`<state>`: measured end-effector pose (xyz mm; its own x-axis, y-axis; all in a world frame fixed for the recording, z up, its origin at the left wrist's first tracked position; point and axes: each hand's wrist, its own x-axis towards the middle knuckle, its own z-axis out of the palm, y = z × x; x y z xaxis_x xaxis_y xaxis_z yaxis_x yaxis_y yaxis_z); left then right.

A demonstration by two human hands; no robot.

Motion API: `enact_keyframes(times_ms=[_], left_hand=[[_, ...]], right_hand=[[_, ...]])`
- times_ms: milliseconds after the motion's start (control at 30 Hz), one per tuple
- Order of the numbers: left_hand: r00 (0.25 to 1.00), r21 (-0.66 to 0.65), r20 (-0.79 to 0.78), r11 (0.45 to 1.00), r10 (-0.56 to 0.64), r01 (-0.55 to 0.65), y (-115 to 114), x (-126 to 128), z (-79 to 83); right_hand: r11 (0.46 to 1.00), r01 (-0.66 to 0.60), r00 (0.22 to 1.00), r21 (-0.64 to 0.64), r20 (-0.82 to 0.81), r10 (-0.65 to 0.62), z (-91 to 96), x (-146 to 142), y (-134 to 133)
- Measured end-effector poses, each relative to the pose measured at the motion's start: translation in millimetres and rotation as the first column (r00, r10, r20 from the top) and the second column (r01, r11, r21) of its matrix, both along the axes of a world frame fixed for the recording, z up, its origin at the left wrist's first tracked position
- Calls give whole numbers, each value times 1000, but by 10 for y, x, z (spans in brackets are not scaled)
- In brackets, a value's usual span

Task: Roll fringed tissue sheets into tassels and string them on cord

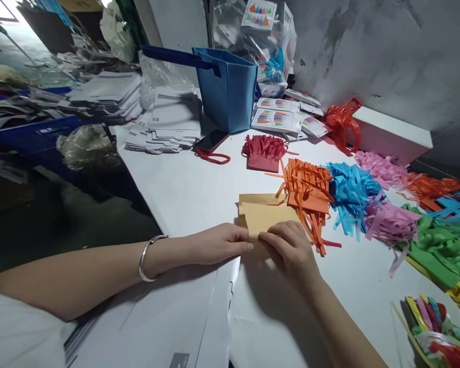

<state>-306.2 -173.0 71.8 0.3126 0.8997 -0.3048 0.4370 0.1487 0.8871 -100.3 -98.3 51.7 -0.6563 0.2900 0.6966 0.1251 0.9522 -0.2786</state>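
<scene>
Golden-yellow paper lies on the white table in overlapping layers, its near edge between my two hands. My left hand, with a silver bangle on the wrist, pinches the near left corner with thumb and fingers. Curled over the near right part of the paper, my right hand grips its edge; the fingertips are partly hidden. Just beyond my right hand lies a bundle of orange fringed paper, touching the yellow sheets. A red fringed bundle sits farther back.
Blue, pink and green fringed bundles lie to the right. A blue felt bin, phone and stacked white cards stand at the back. Flat white cartons are under my left arm. A packet of coloured strips is near right.
</scene>
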Motion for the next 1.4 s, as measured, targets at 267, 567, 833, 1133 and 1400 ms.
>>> enact_keyframes(times_ms=[267,567,833,1133,1400], left_hand=[[994,124,-95,990,-52,64,-22,74,64],[964,244,-251,958,-91,154,-46,109,-20],[907,318,-412,920,-82,228,-71,121,-158],[929,265,-361,945,-85,190,-74,98,-164],[925,337,-372,916,-83,218,-83,120,-180]], right_hand=[[999,-29,996,16,87,28,42,-19,-17],[957,-63,987,-285,122,102,35,27,-12],[808,36,975,-588,197,99,32,23,-25],[907,-26,973,-420,197,118,4,81,30],[944,-35,948,-329,287,136,75,55,-10]])
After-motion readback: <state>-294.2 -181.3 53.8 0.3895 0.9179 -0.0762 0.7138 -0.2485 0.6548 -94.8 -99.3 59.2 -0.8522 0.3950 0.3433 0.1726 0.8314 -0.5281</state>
